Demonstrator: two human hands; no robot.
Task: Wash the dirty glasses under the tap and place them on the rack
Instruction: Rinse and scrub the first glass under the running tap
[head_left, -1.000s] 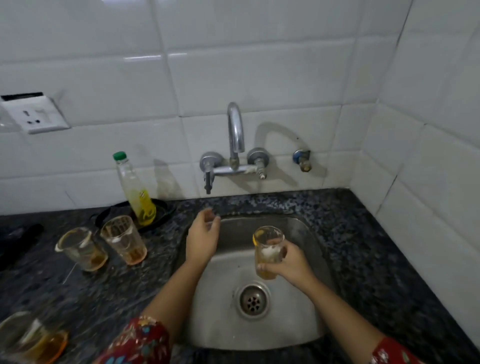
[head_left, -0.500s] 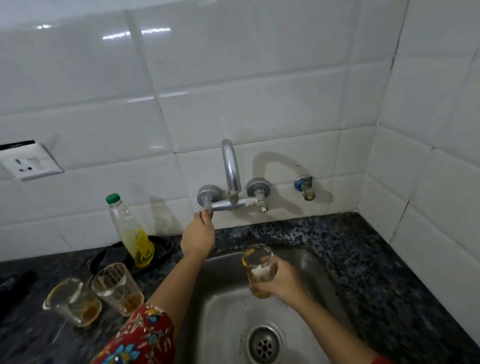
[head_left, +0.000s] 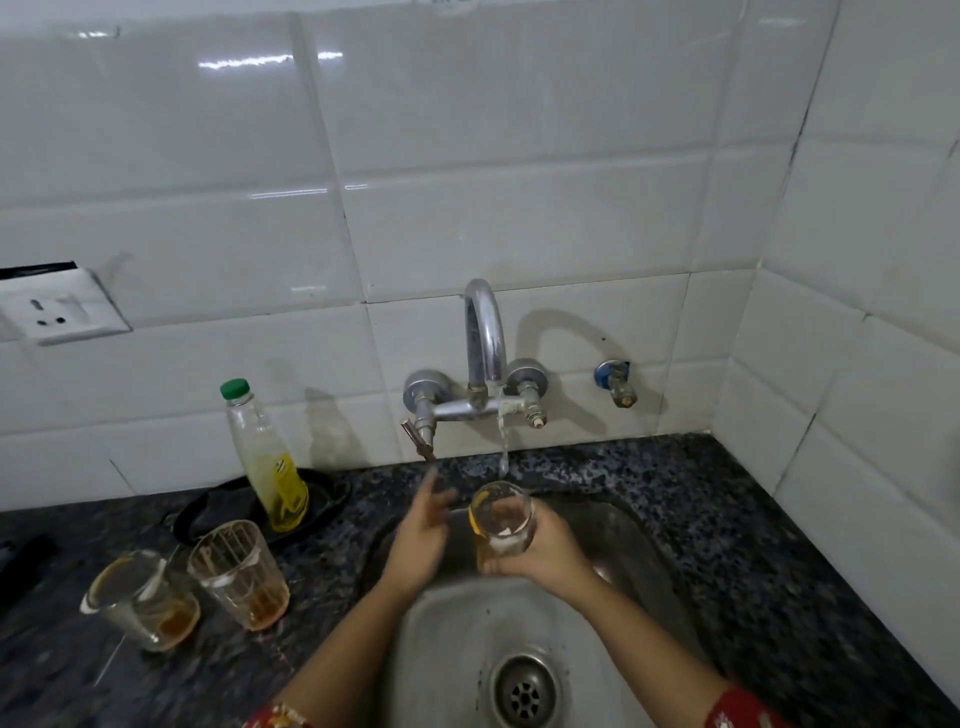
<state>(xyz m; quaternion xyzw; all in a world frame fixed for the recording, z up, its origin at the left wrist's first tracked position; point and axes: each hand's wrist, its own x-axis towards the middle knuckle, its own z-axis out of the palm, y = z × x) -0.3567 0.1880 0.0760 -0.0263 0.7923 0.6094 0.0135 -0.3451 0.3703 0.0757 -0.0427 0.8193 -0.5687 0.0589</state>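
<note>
The rinsing step is just under way: water runs from the tap (head_left: 485, 343) in a thin stream that falls toward the mouth of the glass (head_left: 503, 525) held below it, over the sink (head_left: 644, 551). The right hand (head_left: 540, 558) has its grip clenched round the lower half of that glass, keeping it nearly upright; amber dregs and some foam sit inside. The left hand (head_left: 421, 538) hangs just beside the grip with fingers spread, holding nothing. Next, I would judge, it needs to come in and rub the inside while the glass is tipped to drain. Well left of the grip, on the tabletop (head_left: 779, 571), two more glasses (head_left: 239, 574) (head_left: 140, 605) wait with orange residue at the bottom, and a soap bottle (head_left: 265, 462) stands a third full of yellow liquid. No rack is in view.
</note>
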